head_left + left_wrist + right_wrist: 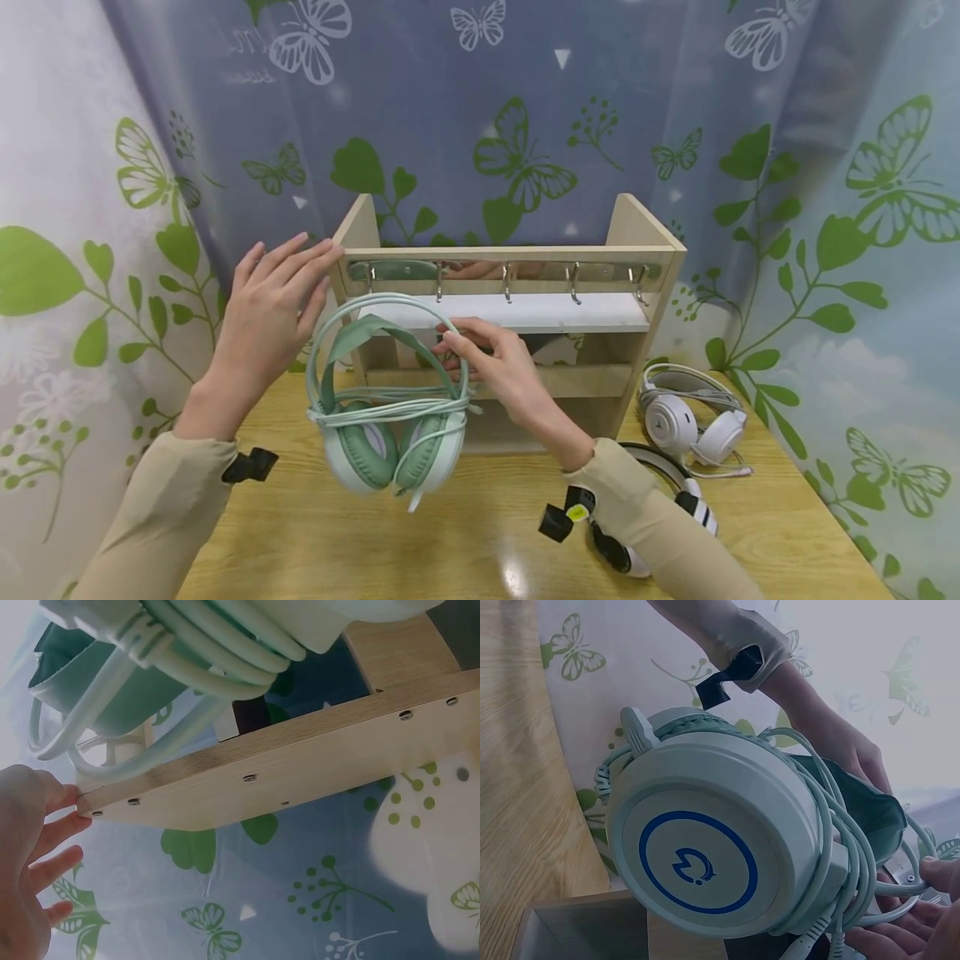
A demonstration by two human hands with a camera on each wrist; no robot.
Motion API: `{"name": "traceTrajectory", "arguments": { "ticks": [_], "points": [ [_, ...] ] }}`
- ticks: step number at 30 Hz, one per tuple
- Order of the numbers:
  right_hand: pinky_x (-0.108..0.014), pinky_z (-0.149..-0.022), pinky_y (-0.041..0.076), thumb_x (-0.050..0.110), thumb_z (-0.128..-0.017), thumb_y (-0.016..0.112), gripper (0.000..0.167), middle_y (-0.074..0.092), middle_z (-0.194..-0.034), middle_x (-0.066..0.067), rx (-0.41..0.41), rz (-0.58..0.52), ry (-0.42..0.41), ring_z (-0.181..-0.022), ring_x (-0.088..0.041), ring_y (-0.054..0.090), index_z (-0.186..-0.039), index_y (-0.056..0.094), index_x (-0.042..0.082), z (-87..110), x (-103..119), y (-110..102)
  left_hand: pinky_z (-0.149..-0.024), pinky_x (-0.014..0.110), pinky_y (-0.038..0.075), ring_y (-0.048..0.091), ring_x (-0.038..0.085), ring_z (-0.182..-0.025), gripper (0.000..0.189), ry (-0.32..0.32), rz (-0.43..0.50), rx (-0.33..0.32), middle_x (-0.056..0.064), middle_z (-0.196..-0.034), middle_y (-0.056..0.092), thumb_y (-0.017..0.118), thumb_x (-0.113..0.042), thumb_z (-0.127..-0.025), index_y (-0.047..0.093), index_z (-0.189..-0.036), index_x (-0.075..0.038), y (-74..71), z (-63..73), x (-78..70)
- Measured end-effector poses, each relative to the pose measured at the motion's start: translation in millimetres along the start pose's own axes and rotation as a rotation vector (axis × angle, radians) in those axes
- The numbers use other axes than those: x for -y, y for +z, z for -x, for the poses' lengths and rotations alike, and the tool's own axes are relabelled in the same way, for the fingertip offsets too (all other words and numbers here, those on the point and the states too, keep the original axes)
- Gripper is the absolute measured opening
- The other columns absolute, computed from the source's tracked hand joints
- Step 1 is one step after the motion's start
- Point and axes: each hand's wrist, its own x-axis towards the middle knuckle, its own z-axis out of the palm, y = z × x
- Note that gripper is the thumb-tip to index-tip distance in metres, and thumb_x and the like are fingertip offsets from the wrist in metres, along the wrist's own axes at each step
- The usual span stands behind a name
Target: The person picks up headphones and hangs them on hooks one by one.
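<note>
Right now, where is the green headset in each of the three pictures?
Head: the green headset is left of centre, in the right hand.
Left wrist: the headset runs along the top, partly cut off.
Right wrist: the headset looms large in the middle.
Shared landmark: the wooden rack, cut off in both wrist views.

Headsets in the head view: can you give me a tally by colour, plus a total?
Pale green headset: 1, held in the right hand
Mostly white headset: 1, on the table
Black-and-white headset: 1, partly hidden by the right sleeve
Total: 3
</note>
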Motion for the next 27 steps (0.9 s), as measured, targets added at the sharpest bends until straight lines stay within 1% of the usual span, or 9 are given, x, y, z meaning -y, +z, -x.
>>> {"name": "traceTrajectory", "arguments": {
  "ticks": [8,14,16,18,23,25,27],
  "points": [
    [-0.043,-0.081,0.062,0.026,-0.104,0.060,0.036,0.075,-0.109,-0.013,-0.002,-0.007,-0.013,-0.092,-0.028,0.073,-0.134,0.065,0.006,-2.2,-3,2,-0.123,0.056,0.020,0.046,0.033,-0.141,0.041,0.007,0.001,-0.007,0.012,-0.141,0.061,0.062,-0.011,-0.101,0.061,-0.141,-0.012,0.7,-0.2,0.3],
    [-0.046,-0.082,0.061,0.027,-0.104,0.061,0.037,0.075,-0.108,-0.011,-0.009,-0.010,-0.002,-0.088,-0.020,0.073,-0.134,0.065,0.007,-4.9,-5,4,-0.122,0.057,0.021,0.046,0.033,-0.140,0.043,0.012,0.000,-0.010,0.012,-0.141,0.062,0.064,-0.008,-0.098,0.061,-0.141,-0.012,0.9,-0.2,0.0],
    [-0.046,-0.082,0.061,0.027,-0.104,0.061,0.037,0.075,-0.108,-0.012,-0.010,-0.009,-0.001,-0.088,-0.020,0.073,-0.135,0.065,0.006,-5.5,-6,4,-0.122,0.057,0.021,0.046,0.033,-0.141,0.043,0.012,0.002,-0.011,0.012,-0.141,0.062,0.064,-0.008,-0.098,0.061,-0.141,-0.012,0.8,-0.3,-0.3],
    [-0.045,-0.082,0.061,0.028,-0.104,0.061,0.038,0.075,-0.108,-0.013,-0.011,-0.006,0.004,-0.089,-0.021,0.073,-0.135,0.064,0.006,-6.1,-6,4,-0.122,0.057,0.021,0.046,0.033,-0.141,0.043,0.013,0.000,-0.011,0.012,-0.141,0.061,0.064,-0.008,-0.098,0.061,-0.141,-0.012,0.6,-0.3,-0.5],
    [-0.042,-0.080,0.062,0.029,-0.104,0.060,0.039,0.074,-0.110,-0.015,-0.013,-0.004,0.021,-0.093,-0.031,0.073,-0.136,0.064,0.007,-8.0,-7,4,-0.122,0.056,0.020,0.046,0.033,-0.141,0.043,0.011,-0.008,-0.006,0.011,-0.142,0.061,0.063,-0.009,-0.100,0.060,-0.142,-0.013,-0.1,-0.4,-0.6],
    [-0.045,-0.081,0.061,0.029,-0.104,0.060,0.039,0.074,-0.110,-0.016,-0.014,-0.009,0.025,-0.093,-0.032,0.073,-0.136,0.064,0.006,-9.1,-9,4,-0.122,0.056,0.021,0.046,0.033,-0.141,0.043,0.010,-0.009,-0.005,0.011,-0.142,0.061,0.063,-0.009,-0.100,0.060,-0.142,-0.013,-0.4,-0.3,-0.6],
    [-0.048,-0.082,0.061,0.028,-0.104,0.060,0.039,0.074,-0.110,-0.016,-0.016,-0.014,0.025,-0.092,-0.029,0.073,-0.136,0.064,0.006,-10.3,-10,5,-0.122,0.056,0.020,0.046,0.033,-0.141,0.043,0.010,-0.010,-0.004,0.012,-0.142,0.061,0.063,-0.009,-0.099,0.060,-0.142,-0.013,-0.5,-0.1,-0.6]
  ]
}}
